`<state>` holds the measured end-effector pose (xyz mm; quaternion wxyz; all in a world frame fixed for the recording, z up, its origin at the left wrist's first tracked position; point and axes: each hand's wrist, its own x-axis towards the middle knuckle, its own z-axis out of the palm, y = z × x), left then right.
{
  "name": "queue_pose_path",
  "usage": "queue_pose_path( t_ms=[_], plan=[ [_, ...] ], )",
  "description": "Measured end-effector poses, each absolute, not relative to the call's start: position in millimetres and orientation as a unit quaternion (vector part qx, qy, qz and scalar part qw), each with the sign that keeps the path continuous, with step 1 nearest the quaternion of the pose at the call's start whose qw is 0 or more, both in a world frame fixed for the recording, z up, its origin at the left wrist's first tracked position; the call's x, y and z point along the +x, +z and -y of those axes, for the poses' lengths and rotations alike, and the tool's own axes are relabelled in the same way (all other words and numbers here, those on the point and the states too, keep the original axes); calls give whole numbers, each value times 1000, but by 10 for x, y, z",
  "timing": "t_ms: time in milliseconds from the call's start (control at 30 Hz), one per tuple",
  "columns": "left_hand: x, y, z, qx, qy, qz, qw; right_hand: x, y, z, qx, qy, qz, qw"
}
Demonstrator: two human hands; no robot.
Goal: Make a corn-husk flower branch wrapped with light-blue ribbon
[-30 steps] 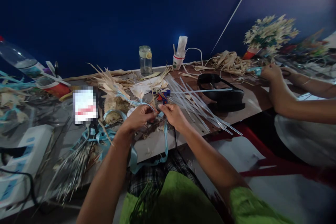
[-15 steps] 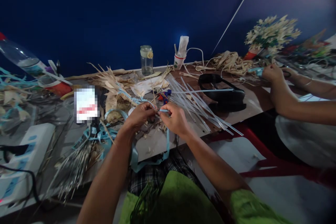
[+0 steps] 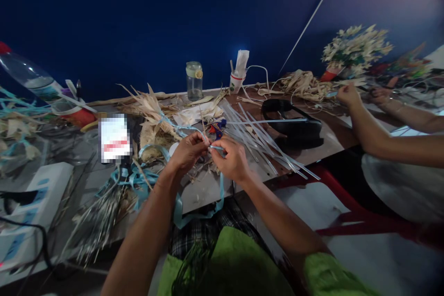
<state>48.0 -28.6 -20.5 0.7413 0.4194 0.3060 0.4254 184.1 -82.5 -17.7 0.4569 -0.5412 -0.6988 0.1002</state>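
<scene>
Over the cluttered table point(image 3: 208, 189), the left hand point(image 3: 187, 151) and right hand point(image 3: 231, 159) pinch a light blue ribbon point(image 3: 215, 147) between their fingertips, almost touching; its loose end hangs over the table edge. Pale strips point(image 3: 263, 141) lie just right. In the dim light, another person's hands point(image 3: 350, 96) seem to work farther right.

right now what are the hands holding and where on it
Both hands pinch a light blue ribbon at a short stretch between the left hand and the right hand; the rest trails down in a loop off the table edge.
</scene>
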Motion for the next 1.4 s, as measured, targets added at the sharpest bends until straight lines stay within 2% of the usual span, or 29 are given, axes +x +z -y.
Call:
queue_pose_path(
  t_ms=[467, 667, 967, 1267, 1400],
  plan=[
    [518, -273, 276, 484, 469, -340, 655, 1765, -285, 781, -567, 9, 704, 428],
    [562, -251, 291, 388, 482, -317, 718, 1764, -353, 764, -553, -24, 709, 437],
    [442, -134, 315, 385, 431, -246, 778, 1764, -319, 776, -547, 57, 673, 494],
    [411, -163, 280, 413, 444, -259, 751, 1799, -289, 777, -532, 92, 662, 520],
    [421, -206, 270, 484, 449, -331, 674, 1792, -284, 777, -546, 106, 658, 507]
  ],
)
